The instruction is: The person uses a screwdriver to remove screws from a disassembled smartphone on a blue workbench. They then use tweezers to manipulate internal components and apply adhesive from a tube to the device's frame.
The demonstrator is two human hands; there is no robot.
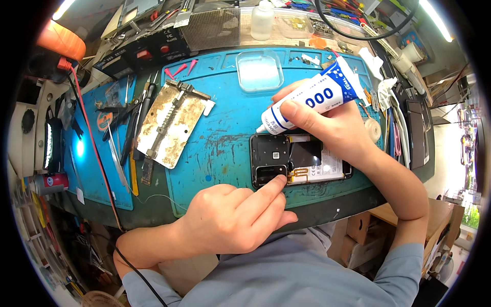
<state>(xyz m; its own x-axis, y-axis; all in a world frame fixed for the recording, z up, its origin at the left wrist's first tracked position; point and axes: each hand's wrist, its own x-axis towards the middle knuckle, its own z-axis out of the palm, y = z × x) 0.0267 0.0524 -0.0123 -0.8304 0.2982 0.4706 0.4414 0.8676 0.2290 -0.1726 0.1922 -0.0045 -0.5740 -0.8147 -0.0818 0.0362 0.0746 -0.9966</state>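
Note:
My right hand (341, 125) is closed round a white and blue glue tube (307, 102), thumb on its near side. The tube slants down to the left, its nozzle by the upper edge of an opened smartphone (272, 147). The phone lies sideways on the blue mat with its back off, baring a black cover, a gold flex cable (302, 175) and a whitish battery (333, 166). My left hand (239, 217) holds nothing visible. Its index finger stretches to the phone's lower edge, beside the dark camera window, the other fingers partly bent.
On the blue mat (215, 148) stand a stained metal holder with a clamp bar (171, 123) and a clear plastic tray (260, 71). Tweezers (116, 158) and other hand tools lie to the left. A red cable (92, 133) hangs there. A white bottle (262, 21) stands behind.

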